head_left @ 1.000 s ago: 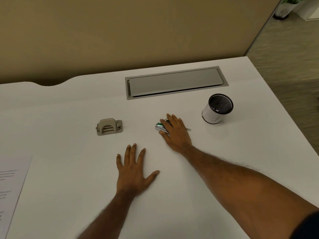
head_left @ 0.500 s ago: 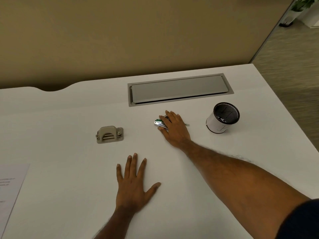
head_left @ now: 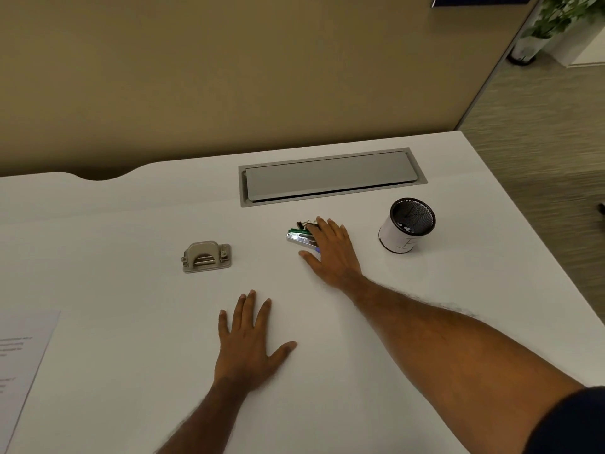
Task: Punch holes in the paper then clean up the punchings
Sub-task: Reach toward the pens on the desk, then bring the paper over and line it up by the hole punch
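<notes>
Surface: white desk [head_left: 425,322], smooth, with a curved notch in the far edge at left; tan partition wall [head_left: 229,77] behind; carpeted floor and a potted green plant [head_left: 556,18] beyond the right corner.

Set into desk, far centre: grey rectangular metal cable-tray cover [head_left: 330,176], lid down.

Centre left, well apart from both hands: grey metal two-hole punch [head_left: 207,257], flat on the desk, handle facing the viewer, untouched.

Left edge, near: white printed sheet of paper [head_left: 23,355], partly cut off by the frame, flat, well apart from the punch.

Right of centre: cylindrical black mesh pen cup with white paper wrap [head_left: 407,226], upright, near the right hand but not touching.

Left hand [head_left: 250,345]: palm down, flat on the desk, fingers spread, thumb splayed to the right; nothing gripped.

Right hand [head_left: 330,250]: forearm reaching diagonally from lower right, dark sleeve at the frame edge; palm down, fingers extended and lying over a small cluster of green and silver stationery items [head_left: 299,235], thumb on the desk beside it. Grip: loose cover rather than a closed pinch; whether anything is actually clasped cannot be told.
</notes>
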`<state>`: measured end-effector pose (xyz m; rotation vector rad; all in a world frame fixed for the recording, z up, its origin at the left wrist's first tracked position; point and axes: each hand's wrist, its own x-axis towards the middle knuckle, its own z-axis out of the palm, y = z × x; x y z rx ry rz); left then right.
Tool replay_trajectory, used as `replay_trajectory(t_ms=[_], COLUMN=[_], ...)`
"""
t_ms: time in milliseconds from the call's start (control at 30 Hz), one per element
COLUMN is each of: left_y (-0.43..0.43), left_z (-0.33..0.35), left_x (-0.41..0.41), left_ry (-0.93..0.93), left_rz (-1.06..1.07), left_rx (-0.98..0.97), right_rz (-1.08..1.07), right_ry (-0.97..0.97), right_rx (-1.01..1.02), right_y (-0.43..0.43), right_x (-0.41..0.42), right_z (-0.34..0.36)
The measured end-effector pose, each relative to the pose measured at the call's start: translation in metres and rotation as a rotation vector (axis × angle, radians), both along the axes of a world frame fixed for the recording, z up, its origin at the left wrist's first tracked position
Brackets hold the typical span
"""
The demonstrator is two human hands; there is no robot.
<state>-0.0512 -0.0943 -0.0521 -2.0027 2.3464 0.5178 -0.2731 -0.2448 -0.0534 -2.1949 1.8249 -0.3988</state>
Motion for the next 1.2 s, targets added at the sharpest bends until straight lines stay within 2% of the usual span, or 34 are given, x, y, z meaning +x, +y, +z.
replay_trajectory(t_ms=[167,667,867,1200], left_y=[0.017,0.102,0.136,0.158], left_z=[0.009,0.041,0.041,0.048], left_x=[0.012,0.089,0.13,0.182], left_ry=[0.034,-0.038,-0.082,-0.05], left_rz=[-0.013,0.111,0.123,0.117], left_rx=[0.031,0.042,0.106,0.013], right_rz=[-0.004,0.084,0.114,0.152], right_ry=[0.016,0.074,0.117,0.11], right_rx=[0.014,0.178,0.236,0.253], right_y=[0.04,0.177,0.225,0.253], right_x=[0.001,0.052,0.083,0.153], right_z=[0.008,0.045,0.048,0.065])
